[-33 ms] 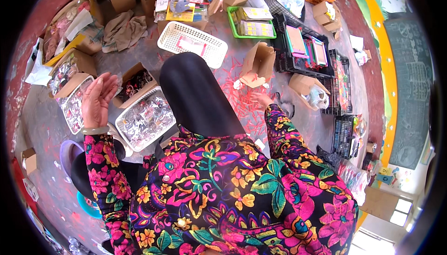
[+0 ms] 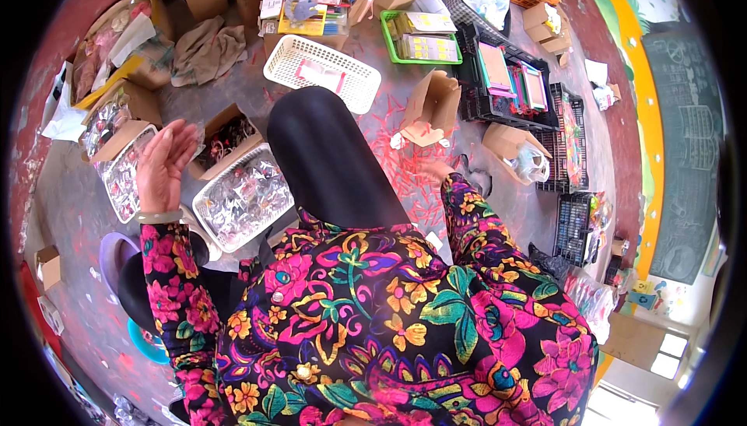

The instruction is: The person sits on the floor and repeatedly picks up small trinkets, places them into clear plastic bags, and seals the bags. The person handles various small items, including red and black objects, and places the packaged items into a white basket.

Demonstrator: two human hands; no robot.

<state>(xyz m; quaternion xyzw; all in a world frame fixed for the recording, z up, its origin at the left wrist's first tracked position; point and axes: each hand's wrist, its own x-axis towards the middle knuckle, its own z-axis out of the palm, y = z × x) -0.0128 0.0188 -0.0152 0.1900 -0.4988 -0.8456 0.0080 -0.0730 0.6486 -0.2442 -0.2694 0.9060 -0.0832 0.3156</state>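
The left hand (image 2: 162,169) hangs with fingers (image 2: 185,138) extended and loosely cupped, near a white basket (image 2: 261,229) of wrapped pieces (image 2: 245,192); the right hand (image 2: 436,170) looks blurred, and I can't tell its grip; red strips (image 2: 397,160) lie scattered on the floor (image 2: 74,227) by it; beyond stand a cardboard box (image 2: 430,107), then a cream basket (image 2: 358,88), then a green basket (image 2: 424,61).

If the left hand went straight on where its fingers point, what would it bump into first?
Probably the brown cloth, which lies ahead of the left hand in the picture. Depth is unclear, though: it might pass above.
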